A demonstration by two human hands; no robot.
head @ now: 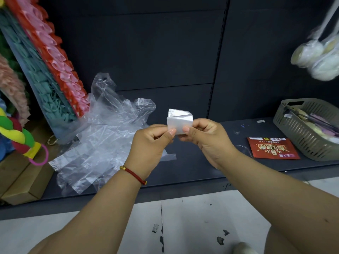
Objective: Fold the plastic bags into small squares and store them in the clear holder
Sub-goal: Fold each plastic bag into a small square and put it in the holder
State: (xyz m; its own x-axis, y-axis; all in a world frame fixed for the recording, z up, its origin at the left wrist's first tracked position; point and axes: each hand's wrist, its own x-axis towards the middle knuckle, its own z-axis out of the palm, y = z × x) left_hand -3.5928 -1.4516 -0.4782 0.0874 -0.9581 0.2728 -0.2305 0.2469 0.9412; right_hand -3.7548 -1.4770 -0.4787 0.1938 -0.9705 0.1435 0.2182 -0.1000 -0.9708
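I see the folded bag (180, 121), a small white square with its layers fanning open on top, held up above the dark shelf (198, 162). My left hand (150, 142) pinches its lower left edge and my right hand (205, 138) pinches its lower right. Loose clear bags (102, 136) lie heaped on the shelf to the left; a red packet (271, 148) and a grey basket (300, 136) sit to the right.

Hanging white bundles (318, 57) motion-blurred, cut by right edge; grey basket (300, 136) cropped right; clear holder (243, 149) mostly behind right wrist
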